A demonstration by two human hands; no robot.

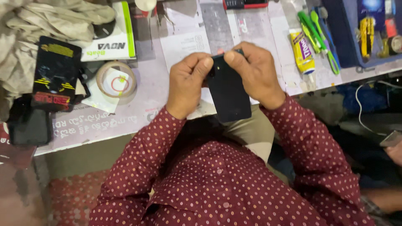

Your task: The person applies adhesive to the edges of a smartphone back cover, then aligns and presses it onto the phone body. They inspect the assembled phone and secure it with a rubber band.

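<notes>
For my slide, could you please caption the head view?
Both hands, left hand and right hand, grip a dark phone above a cluttered table.

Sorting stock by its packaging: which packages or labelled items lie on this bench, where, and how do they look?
Black pouch: far left, flat, yellow and red print.
White box: upper left, green edge.
Yellow tube: right, blue and red label.
Tape roll: beside the pouch, clear, round.

The dark phone's (228, 94) top edge is seemingly hidden under both thumbs.
</notes>
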